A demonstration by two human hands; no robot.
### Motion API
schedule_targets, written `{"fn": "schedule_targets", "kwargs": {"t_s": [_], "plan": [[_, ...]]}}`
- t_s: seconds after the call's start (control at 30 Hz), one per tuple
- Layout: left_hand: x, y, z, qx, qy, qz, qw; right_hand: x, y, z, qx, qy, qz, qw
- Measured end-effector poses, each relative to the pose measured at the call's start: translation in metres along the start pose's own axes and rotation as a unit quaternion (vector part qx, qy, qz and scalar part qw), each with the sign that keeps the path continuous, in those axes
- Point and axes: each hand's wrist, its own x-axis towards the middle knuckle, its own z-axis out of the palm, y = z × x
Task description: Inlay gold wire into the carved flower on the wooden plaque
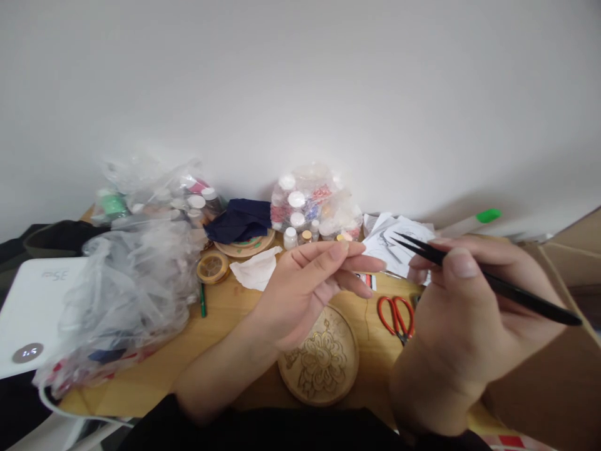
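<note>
My right hand [464, 313] is closed round black tweezers [498, 285], their two tips apart and pointing left. My left hand [314, 275] is raised at the centre, thumb pressed against the index finger and the other fingers stretched to the right. Whatever the pinch holds, if anything, is too small to make out. A thin golden strand [367, 319] shows just below those fingertips; I cannot tell whether it hangs from them or lies on the table. Under my left wrist is a round wooden disc [323, 363] with a flower design in raised golden lines, partly covered by the hand.
Red-handled scissors [397, 318] lie right of the disc. Behind are printed sheets [394, 241], bagged jars [314, 200], white cloth [256, 268], a golden spool [213, 268] and a green pen [203, 300]. Plastic bags [136, 294] and a white device [28, 307] occupy the left; cardboard [539, 382] stands right.
</note>
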Motion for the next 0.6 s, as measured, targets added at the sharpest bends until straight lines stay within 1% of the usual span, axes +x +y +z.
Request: {"fn": "schedule_targets", "kwargs": {"t_s": [0.07,0.1,0.13,0.27,0.4,0.5,0.6], "plan": [[0.0001,0.0000,0.0006,-0.003,0.002,0.001,1.000,0.0000,0.0011,0.0021,0.034,0.051,-0.013,0.998],[0.0000,-0.0001,0.0009,-0.003,0.004,0.001,1.000,0.0001,0.0017,0.0037,0.049,0.069,-0.015,0.996],[0.0000,-0.0001,0.0012,-0.004,0.007,0.001,1.000,0.0001,0.0022,0.0054,0.049,0.073,-0.016,0.996],[-0.0008,0.0003,0.0016,0.002,0.014,0.000,1.000,-0.0002,0.0020,0.0092,0.032,0.072,-0.005,0.997],[-0.0013,0.0012,0.0009,0.024,0.001,0.002,1.000,-0.0008,0.0005,0.0086,0.018,0.073,0.003,0.997],[-0.0009,0.0010,0.0004,0.030,-0.014,0.006,0.999,-0.0009,0.0007,0.0083,0.028,0.075,0.003,0.997],[-0.0006,-0.0001,0.0008,0.032,-0.008,0.015,0.999,-0.0006,0.0015,0.0091,0.049,0.069,-0.006,0.996]]}}
